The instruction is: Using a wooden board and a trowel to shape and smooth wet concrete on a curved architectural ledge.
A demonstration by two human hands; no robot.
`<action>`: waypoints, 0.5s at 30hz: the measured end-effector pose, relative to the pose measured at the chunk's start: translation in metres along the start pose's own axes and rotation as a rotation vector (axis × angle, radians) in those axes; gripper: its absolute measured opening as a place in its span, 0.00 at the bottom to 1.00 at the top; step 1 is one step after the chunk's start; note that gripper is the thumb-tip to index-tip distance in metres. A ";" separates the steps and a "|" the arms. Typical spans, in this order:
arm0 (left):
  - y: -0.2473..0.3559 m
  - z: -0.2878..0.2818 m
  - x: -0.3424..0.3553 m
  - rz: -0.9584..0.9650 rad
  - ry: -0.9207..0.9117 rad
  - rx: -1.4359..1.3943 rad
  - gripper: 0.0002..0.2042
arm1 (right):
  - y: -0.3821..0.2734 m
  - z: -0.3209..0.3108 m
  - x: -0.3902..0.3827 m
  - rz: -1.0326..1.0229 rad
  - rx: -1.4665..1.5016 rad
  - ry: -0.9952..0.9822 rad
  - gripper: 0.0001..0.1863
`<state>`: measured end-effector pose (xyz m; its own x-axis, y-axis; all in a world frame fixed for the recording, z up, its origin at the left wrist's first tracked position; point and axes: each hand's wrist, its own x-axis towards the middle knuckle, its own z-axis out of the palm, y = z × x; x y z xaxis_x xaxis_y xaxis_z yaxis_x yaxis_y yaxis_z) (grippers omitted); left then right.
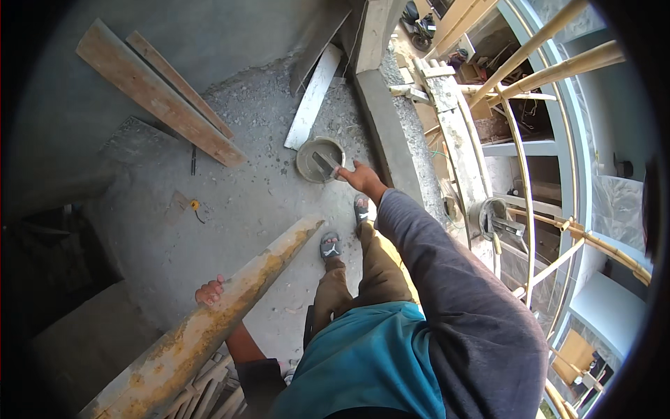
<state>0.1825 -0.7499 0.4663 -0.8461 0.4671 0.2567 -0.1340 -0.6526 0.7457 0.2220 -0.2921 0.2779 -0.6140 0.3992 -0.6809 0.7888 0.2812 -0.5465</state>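
Observation:
My left hand [210,291] is closed round the far edge of a long, pale plank [237,290] with yellow-brown stains. The plank slants from the lower left toward my feet and covers my wrist. Farther off, my right hand [359,179] reaches to the rim of a round, grey-smeared bucket [305,162]. Its fingers close at the end of a flat grey trowel [325,161] that lies across the bucket's mouth. The exact grip is partly hidden by the hand.
Two wooden boards [157,91] lean by the left wall, and a whitish board [314,98] lies behind the bucket. A yellow tape measure [195,205] is on the dusty floor. Along the right runs a low concrete wall [384,126], with bamboo scaffolding [520,140] and a drop beyond.

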 end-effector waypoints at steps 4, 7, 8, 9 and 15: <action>-0.019 -0.014 0.010 -0.032 -0.105 -0.053 0.14 | 0.039 -0.008 -0.048 -0.002 -0.049 -0.067 0.46; -0.040 -0.022 0.024 -0.061 -0.127 -0.094 0.14 | 0.105 -0.012 -0.106 0.081 0.035 -0.075 0.44; -0.048 -0.025 0.032 -0.064 -0.200 -0.110 0.14 | 0.129 -0.013 -0.126 0.124 -0.036 -0.094 0.44; -0.057 -0.028 0.043 -0.080 -0.271 -0.131 0.14 | 0.153 -0.008 -0.151 0.178 -0.026 -0.001 0.43; -0.104 -0.023 0.085 -0.210 -0.510 -0.275 0.14 | 0.296 0.025 -0.296 0.571 0.115 0.225 0.40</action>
<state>0.1130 -0.6563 0.3965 -0.4426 0.7847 0.4340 -0.4569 -0.6138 0.6438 0.6365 -0.3494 0.3059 -0.0659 0.6364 -0.7685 0.9754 -0.1215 -0.1842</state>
